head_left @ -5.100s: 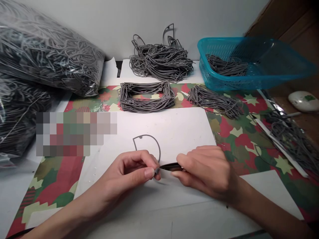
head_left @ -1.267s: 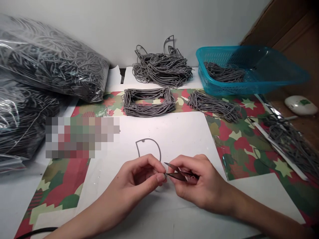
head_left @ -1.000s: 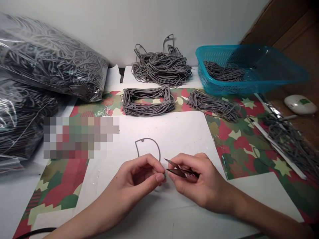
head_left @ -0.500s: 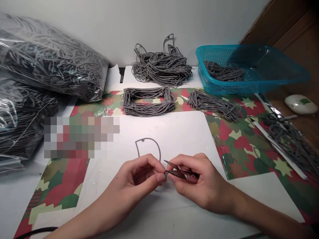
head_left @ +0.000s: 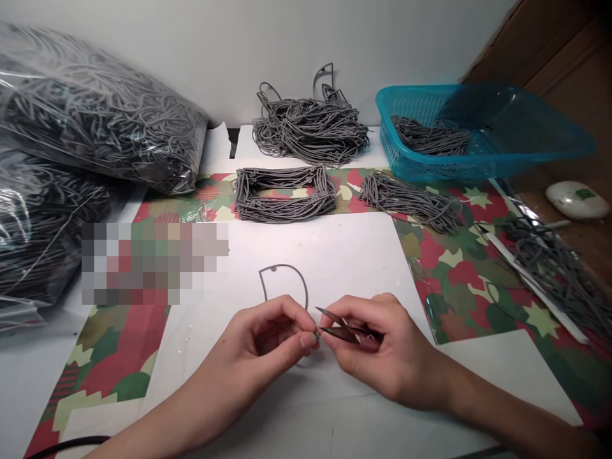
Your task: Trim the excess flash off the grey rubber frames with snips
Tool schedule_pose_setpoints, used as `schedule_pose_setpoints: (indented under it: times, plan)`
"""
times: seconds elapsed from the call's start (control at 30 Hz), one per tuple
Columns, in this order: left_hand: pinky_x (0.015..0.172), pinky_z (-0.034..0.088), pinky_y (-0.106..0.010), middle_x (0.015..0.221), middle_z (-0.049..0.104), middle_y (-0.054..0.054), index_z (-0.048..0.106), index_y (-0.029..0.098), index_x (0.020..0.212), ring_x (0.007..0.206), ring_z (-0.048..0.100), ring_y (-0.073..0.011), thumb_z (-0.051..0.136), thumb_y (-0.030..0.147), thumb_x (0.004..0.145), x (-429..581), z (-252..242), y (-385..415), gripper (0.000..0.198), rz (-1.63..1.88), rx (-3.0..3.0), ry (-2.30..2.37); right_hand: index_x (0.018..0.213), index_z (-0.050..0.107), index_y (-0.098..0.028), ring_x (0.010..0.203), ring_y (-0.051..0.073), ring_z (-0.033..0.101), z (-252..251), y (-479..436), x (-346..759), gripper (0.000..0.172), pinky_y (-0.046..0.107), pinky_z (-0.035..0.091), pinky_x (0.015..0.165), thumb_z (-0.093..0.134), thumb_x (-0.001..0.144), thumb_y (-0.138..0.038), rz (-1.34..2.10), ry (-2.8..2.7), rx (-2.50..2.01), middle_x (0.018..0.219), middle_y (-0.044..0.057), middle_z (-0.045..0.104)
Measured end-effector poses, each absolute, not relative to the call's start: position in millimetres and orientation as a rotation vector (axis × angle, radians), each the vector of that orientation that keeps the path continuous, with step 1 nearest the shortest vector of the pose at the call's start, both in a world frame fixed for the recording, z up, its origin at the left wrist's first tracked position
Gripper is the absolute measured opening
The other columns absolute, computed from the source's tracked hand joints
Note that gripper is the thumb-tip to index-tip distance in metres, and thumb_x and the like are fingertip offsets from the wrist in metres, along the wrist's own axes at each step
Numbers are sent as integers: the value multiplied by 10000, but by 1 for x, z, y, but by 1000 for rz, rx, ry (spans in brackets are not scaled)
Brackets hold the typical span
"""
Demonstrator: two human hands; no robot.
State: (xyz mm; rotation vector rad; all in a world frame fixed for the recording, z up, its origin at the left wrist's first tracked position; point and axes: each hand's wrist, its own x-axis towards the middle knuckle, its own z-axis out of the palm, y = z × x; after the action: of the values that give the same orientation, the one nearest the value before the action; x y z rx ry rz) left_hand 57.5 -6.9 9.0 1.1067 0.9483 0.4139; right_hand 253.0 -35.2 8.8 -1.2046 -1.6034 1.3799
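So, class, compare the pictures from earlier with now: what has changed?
The right hand has turned, and the points of its dark metal tool have spread apart. The left hand still pinches the thin grey D-shaped loop; the blue plastic basket stayed put.

Loop (head_left: 306,293) matt, rubbery; blades (head_left: 340,333) smooth metal.
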Motion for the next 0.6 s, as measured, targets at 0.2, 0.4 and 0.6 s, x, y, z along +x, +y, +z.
schedule_pose_setpoints:
  times: [0.2, 0.4, 0.6]
  plan:
    - [710, 437, -232, 782, 613, 1, 651, 208, 806, 782, 569, -146, 652, 423, 850, 57, 10, -7, 220, 386, 1108, 947, 776, 583, -166, 477, 45, 291, 8, -34, 253, 74, 180, 252, 446, 631, 755, -114, 1414, -1574, -1172, 541, -97, 355]
    - [704, 426, -214, 791, 621, 11, 652, 221, 816, 782, 560, -134, 654, 417, 852, 57, 10, -6, 200, 383, 1105, 939, 770, 582, -162, 482, 48, 289, 9, -33, 253, 52, 186, 254, 452, 629, 778, -144, 1441, -1574, -1172, 541, -94, 348]
    - [688, 418, -210, 778, 602, 9, 647, 217, 815, 764, 544, -130, 642, 428, 857, 57, 10, -6, 215, 381, 1139, 958, 798, 596, -153, 493, 48, 312, 11, -33, 254, 21, 184, 261, 461, 595, 806, -134, 1505, -1538, -1144, 553, -84, 388]
